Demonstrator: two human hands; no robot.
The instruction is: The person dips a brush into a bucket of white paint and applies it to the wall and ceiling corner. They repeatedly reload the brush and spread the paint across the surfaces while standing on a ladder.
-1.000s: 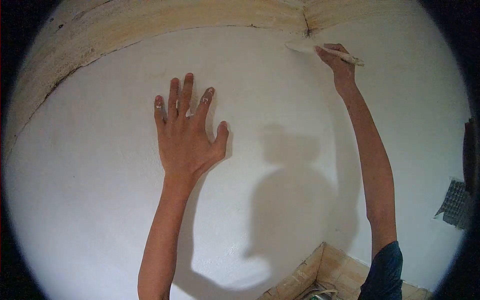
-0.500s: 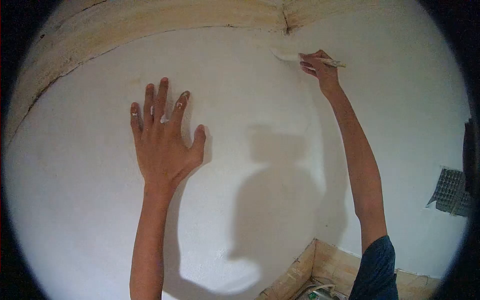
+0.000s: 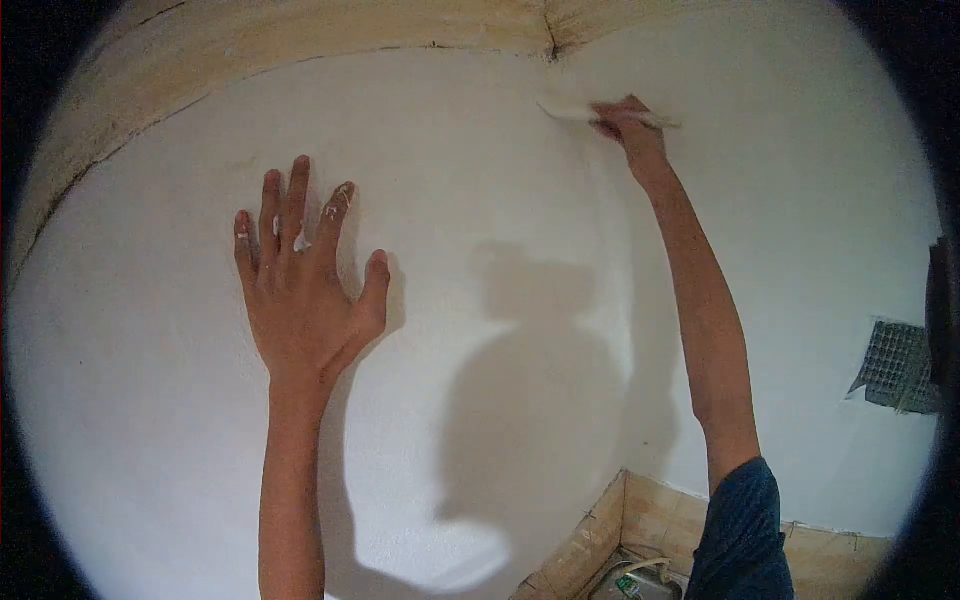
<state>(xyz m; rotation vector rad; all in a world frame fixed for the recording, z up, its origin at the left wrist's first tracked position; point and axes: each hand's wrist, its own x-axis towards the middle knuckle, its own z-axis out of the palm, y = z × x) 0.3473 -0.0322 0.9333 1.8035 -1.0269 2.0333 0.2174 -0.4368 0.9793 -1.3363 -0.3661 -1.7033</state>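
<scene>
My left hand [image 3: 308,295] lies flat against the white wall [image 3: 430,180], fingers spread, with white smears on several of them. Up near the wall's inner corner, my right hand [image 3: 632,130] is closed round a paintbrush [image 3: 570,112]. The pale brush head points left and meets the wall; its handle sticks out to the right of the fist. Motion blurs the right fingers and the brush somewhat.
A brownish, cracked ceiling edge [image 3: 300,40] runs above the wall. Dark mesh [image 3: 895,365] covers an opening at right. Below are beige tiles [image 3: 660,500] and a metal sink [image 3: 610,590] with a pale hose [image 3: 645,567]. My shadow falls on the wall.
The view has shifted slightly, so everything but the forearm at lower left sits a little further left. My right hand still holds the brush near the corner, now blurred. My left hand stays flat.
</scene>
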